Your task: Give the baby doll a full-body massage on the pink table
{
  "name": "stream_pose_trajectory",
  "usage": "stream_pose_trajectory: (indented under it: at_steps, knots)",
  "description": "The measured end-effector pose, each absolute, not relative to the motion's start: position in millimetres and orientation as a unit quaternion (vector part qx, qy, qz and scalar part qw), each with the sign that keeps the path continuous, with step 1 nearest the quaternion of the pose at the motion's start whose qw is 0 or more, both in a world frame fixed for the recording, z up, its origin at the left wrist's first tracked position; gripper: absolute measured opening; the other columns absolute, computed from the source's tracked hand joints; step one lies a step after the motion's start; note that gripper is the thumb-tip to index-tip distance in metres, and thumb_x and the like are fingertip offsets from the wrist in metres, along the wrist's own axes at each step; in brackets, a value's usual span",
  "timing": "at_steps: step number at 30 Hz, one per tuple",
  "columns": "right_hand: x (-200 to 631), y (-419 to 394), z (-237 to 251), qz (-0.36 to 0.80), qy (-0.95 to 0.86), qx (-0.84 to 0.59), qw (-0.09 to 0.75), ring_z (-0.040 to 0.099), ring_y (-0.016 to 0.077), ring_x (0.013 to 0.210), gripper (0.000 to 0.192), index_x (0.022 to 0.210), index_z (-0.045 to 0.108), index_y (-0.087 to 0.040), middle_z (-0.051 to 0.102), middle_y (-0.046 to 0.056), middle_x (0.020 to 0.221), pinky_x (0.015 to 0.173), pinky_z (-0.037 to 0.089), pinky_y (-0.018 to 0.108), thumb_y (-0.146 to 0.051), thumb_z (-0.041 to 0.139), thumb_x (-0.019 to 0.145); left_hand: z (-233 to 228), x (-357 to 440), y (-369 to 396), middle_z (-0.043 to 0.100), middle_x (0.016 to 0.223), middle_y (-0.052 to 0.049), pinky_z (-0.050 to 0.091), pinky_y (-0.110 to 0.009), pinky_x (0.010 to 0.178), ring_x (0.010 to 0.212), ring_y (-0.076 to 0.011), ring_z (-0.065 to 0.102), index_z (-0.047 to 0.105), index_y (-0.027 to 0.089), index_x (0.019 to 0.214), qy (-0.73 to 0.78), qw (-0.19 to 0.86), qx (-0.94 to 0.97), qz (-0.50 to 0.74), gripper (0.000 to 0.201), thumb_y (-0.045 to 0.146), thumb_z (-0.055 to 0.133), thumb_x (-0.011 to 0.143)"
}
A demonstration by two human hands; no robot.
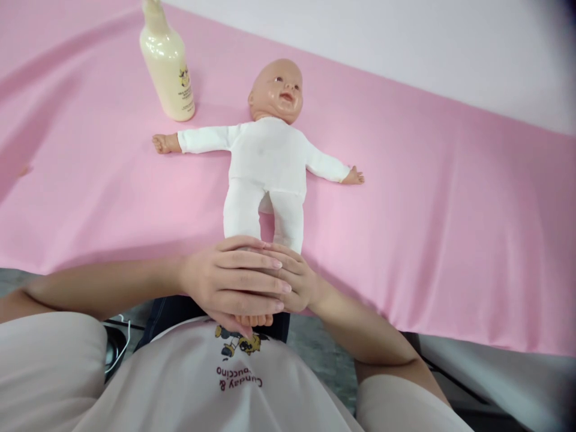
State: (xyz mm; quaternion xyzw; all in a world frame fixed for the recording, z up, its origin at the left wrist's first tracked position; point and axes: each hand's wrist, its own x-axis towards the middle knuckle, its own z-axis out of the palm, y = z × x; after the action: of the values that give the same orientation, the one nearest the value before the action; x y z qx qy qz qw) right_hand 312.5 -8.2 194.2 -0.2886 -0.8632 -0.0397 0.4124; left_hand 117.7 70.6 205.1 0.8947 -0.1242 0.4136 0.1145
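A baby doll (270,156) in white clothes lies on its back on the pink cloth, head away from me and arms spread. My left hand (234,279) comes in from the left over the doll's lower legs. Its fingers lie stretched out across the back of my right hand (294,279), thumb pointing down. From the right, my right hand reaches over the same legs; its fingers run leftward and are mostly covered by my left hand. Small toes, apparently the doll's, show just below my hands. The doll's lower legs are hidden beneath both hands.
A cream pump bottle (168,72) stands at the upper left, near the doll's outstretched hand. The pink cloth (427,210) covers the table and drops over its near edge. A white surface (405,36) lies beyond it. My printed shirt (234,384) is close below my hands.
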Motion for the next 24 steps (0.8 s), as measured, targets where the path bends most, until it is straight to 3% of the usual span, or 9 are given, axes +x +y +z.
stream_pose_trajectory:
  at_steps: [4,19,24]
  knots:
    - [308.5,-5.0,199.5,-0.122,-0.838,-0.261,0.464,0.066,0.0182,0.124,0.031,0.098,0.063,-0.02,0.071,0.007,0.111,0.102,0.064,0.033,-0.039,0.039,0.106,207.1,121.3,70.4,0.078,0.11,0.003,0.038,-0.041,0.126,0.124,-0.0193,0.065,0.074,0.031,0.096,-0.122,0.109,0.883,0.44,0.038,0.063,0.055,0.09]
    - [308.1,-4.7,201.6,-0.117,-0.843,-0.261,0.456,0.063,0.0193,0.125,0.032,0.098,0.067,-0.019,0.071,0.009,0.113,0.097,0.067,0.035,-0.041,0.045,0.104,204.9,119.5,69.6,0.076,0.118,-0.001,0.039,-0.038,0.126,0.133,-0.0193,0.058,0.074,0.028,0.101,-0.12,0.129,0.885,0.43,0.038,0.057,0.052,0.094]
    - [306.5,-2.3,205.1,-0.123,-0.837,-0.25,0.47,0.064,0.0202,0.122,0.03,0.096,0.065,-0.017,0.068,0.01,0.112,0.099,0.066,0.034,-0.032,0.041,0.105,206.3,120.3,70.6,0.077,0.116,0.002,0.04,-0.035,0.126,0.133,-0.0179,0.059,0.075,0.03,0.097,-0.119,0.114,0.883,0.44,0.037,0.058,0.051,0.093]
